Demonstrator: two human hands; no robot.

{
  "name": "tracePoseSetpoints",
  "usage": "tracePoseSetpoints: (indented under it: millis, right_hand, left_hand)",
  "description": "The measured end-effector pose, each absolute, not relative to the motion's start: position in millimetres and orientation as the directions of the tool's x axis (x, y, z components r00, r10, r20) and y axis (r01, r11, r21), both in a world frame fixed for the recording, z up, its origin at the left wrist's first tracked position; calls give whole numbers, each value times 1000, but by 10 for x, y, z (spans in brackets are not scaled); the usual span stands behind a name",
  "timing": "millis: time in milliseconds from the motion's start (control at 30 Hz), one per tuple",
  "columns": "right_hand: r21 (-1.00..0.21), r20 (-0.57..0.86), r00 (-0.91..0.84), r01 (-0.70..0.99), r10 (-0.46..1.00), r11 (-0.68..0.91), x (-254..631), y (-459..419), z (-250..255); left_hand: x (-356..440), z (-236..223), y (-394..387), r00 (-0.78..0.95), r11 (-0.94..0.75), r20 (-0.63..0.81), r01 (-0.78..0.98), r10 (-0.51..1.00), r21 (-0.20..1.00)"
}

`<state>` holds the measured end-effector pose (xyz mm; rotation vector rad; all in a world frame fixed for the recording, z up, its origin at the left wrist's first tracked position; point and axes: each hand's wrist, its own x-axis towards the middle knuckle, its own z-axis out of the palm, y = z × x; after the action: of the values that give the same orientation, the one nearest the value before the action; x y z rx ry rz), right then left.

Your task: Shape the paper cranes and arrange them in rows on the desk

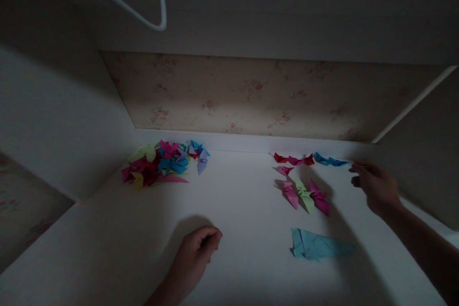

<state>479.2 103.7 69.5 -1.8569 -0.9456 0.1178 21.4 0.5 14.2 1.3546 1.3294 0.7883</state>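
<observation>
My right hand [375, 184] is at the far right of the board-like white surface, its fingertips pinched at the right tip of a blue folded paper piece [330, 159]. Beside that piece lies a row of red and pink folded paper pieces [294, 159]. A small pink one [286, 170] sits just below. Further forward are a pink [290, 194], a pale green [304, 195] and a magenta folded piece [320, 198]. Low in the middle, my left hand [197, 256] rests with fingers curled into a loose fist, nothing visible in it.
A heap of colourful folded papers [158, 165] lies at the back left. A flat teal folded paper [319, 245] is at the front right. White walls and a floral-patterned panel [236, 95] enclose the white surface [236, 201]. A white cable-like loop [125, 5] hangs at the top left.
</observation>
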Motion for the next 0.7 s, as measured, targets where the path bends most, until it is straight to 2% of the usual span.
tracePoseSetpoints:
  millis: [67,133,233,333,433,600,700]
  right_hand:
    - [-963,227,686,265,691,54,4349,752,796]
    - [-982,164,628,30,761,187,3851,448,830]
    - [-963,-2,453,-240,891,120,3069,44,723]
    - [-906,-144,250,-422,958,-26,2316,-187,478]
    - [-890,-165,115,-446,980,-98,1705,-252,221]
    - [-989,-9,-15,-145,1000,-11,1375,-252,-9]
    - [-993,-33,-87,-114,996,-43,1474,-255,-56]
  left_hand:
    - [227,141,-35,197,95,-153,274,968,957]
    - [232,128,-68,213,54,-113,268,970,962]
    - [221,93,-97,225,12,-73,262,972,965]
    - [204,63,-102,236,3,-66,256,969,967]
    - [194,57,-90,243,-31,-35,262,969,965]
    - [193,88,-81,235,-103,41,256,971,961]
    - [202,96,-99,273,-128,52,271,961,954]
